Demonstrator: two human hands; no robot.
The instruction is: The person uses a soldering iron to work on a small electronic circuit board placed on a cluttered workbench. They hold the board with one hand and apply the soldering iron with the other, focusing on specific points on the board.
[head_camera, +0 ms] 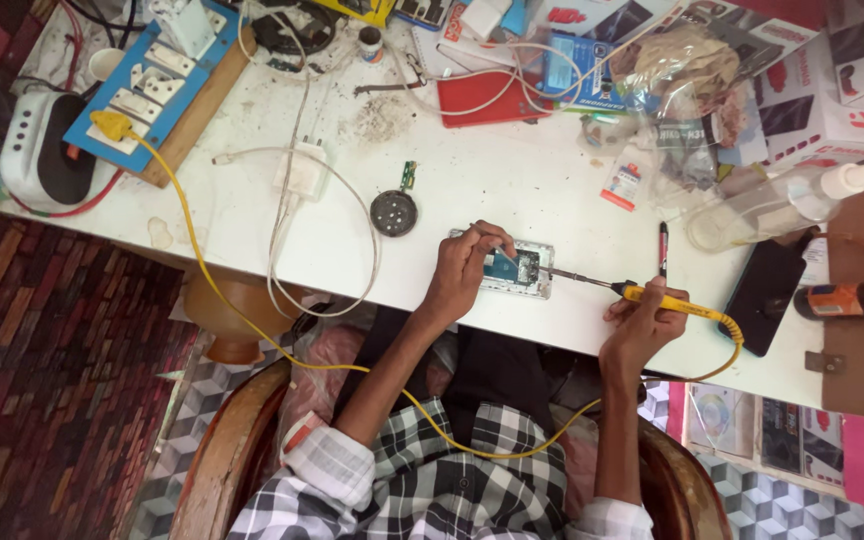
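- Grip on the yellow-handled soldering iron (pixel 652 297): the right hand (pixel 642 325) is wrapped around the handle, low and near the desk's front edge, so that the thin metal tip points leftward at the work.
- Left hand (pixel 467 270) pinches a slim tool, likely tweezers, its fingers clenched on it while the palm bears down on the opened phone (pixel 517 268), which keeps the small device from sliding.
- That phone lies flat on the white desk (pixel 512 170), close to the front edge, directly before the seated person, its blue and dark innards facing up.
- One yellow cable (pixel 187 225) runs from the iron across the person's lap up to a blue switchboard (pixel 157 85) at the far left corner, slack enough to leave the hand free.
- One round dark speaker part (pixel 393 212) with a small green board sits just left of the phone.
- One white charger (pixel 302 170) with looped cord lies further left.
- One dark handset (pixel 764 295) rests right of the iron, one pen (pixel 663 250) beside it.
- Two bottles stand at the right: one clear spray bottle (pixel 792 205), one brown bottle (pixel 852 300).
- Boxes and packets crowd the desk's far side; their number cannot be told.
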